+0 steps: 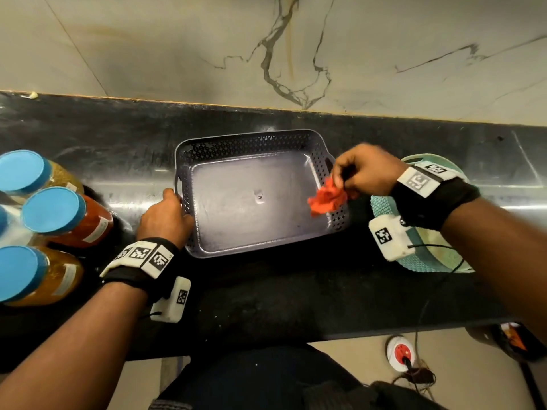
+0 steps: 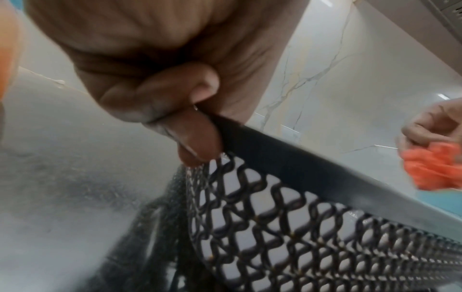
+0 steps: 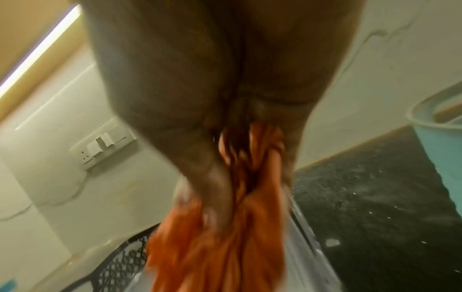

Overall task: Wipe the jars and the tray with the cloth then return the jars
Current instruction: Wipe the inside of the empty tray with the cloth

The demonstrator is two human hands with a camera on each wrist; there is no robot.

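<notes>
A grey perforated tray (image 1: pixel 207 143) sits in the middle of the black counter with nothing inside it. My left hand (image 1: pixel 167 216) grips its left rim (image 2: pixel 275 158), with the fingers (image 2: pixel 197 138) curled over the edge. My right hand (image 1: pixel 359 173) pinches a crumpled orange cloth (image 1: pixel 327 199) over the tray's right side; the cloth (image 3: pixel 225 247) hangs down from the fingers, and it shows as a bunched lump (image 2: pixel 435 168) in the left wrist view. Several jars with blue lids stand at the far left, among them an orange-red one (image 1: pixel 59 214) and a yellow one (image 1: pixel 26 273).
A teal basket (image 1: pixel 426 255) stands on the counter to the right of the tray, under my right wrist. A marble wall rises behind the counter, with a switch plate (image 3: pixel 102 144) on it. Below the counter's front edge a red-and-white plug socket (image 1: pixel 401 353) lies on the floor.
</notes>
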